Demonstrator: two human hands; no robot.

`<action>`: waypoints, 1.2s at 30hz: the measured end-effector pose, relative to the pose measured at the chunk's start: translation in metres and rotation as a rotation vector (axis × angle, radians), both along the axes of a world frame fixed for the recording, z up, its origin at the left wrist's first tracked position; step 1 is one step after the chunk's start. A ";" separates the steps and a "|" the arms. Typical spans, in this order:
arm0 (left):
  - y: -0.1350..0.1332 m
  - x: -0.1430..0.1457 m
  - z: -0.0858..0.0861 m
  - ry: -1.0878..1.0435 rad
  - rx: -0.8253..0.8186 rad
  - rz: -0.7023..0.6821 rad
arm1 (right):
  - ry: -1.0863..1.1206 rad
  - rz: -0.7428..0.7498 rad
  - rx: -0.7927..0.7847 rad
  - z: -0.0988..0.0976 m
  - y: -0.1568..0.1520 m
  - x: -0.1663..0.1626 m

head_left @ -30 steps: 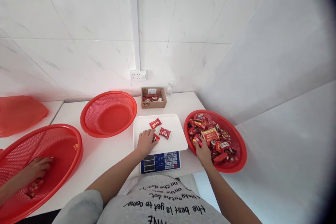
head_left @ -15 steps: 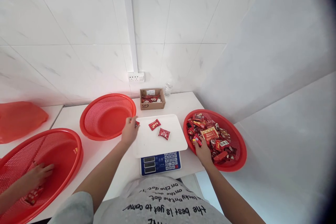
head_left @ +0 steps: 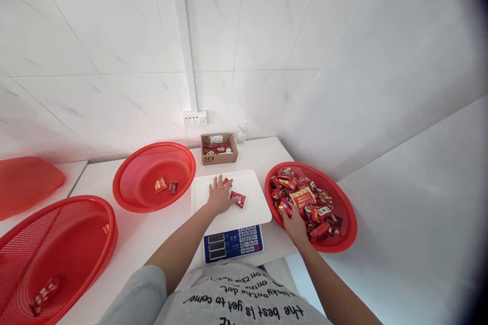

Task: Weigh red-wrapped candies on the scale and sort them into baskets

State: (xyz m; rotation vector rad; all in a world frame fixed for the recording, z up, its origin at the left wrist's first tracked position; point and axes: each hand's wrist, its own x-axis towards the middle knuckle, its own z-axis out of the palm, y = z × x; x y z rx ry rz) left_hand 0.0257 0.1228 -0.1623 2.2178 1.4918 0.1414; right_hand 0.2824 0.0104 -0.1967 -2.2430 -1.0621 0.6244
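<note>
My left hand (head_left: 219,196) lies on the white tray (head_left: 251,208) of the scale, fingers spread over two red candy packets (head_left: 238,198). It covers one packet partly and touches the other. My right hand (head_left: 293,223) rests inside the right red basket (head_left: 343,203), which is full of red wrapped candies (head_left: 305,195); its fingers curl among them and I cannot see what they grip. Two small packets (head_left: 164,186) lie in the middle red basket (head_left: 129,198).
The scale's blue keypad (head_left: 232,242) faces me at the table's front edge. A large red basket (head_left: 76,244) at the left holds a few packets (head_left: 42,294). A cardboard box (head_left: 218,148) and a glass (head_left: 240,134) stand by the wall. A red bag (head_left: 26,183) lies far left.
My left hand carried a packet from the scale tray to the middle basket, dropped it there and came back to the tray. Another person's hand has left the left basket.
</note>
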 end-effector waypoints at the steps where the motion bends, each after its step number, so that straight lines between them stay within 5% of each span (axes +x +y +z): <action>1: -0.001 0.006 -0.001 0.014 -0.026 0.001 | 0.003 0.003 -0.008 0.000 0.000 0.000; 7: -0.013 0.011 -0.004 -0.069 0.056 -0.099 | -0.012 0.004 -0.024 -0.001 0.000 0.000; 14: -0.030 -0.003 -0.005 -0.169 0.090 0.055 | -0.026 0.023 -0.027 -0.001 0.001 0.000; 21: 0.000 -0.078 0.020 -0.314 0.315 0.429 | -0.069 0.027 -0.035 -0.001 0.001 -0.001; 26: 0.012 -0.137 0.027 -0.048 0.378 0.631 | -0.095 0.034 -0.028 -0.001 0.001 -0.001; 32: -0.007 -0.161 -0.001 0.215 0.244 0.325 | -0.081 0.059 0.096 -0.004 -0.003 -0.004; 36: -0.009 -0.172 -0.005 0.248 0.262 0.362 | -0.053 0.064 0.258 -0.004 -0.005 -0.004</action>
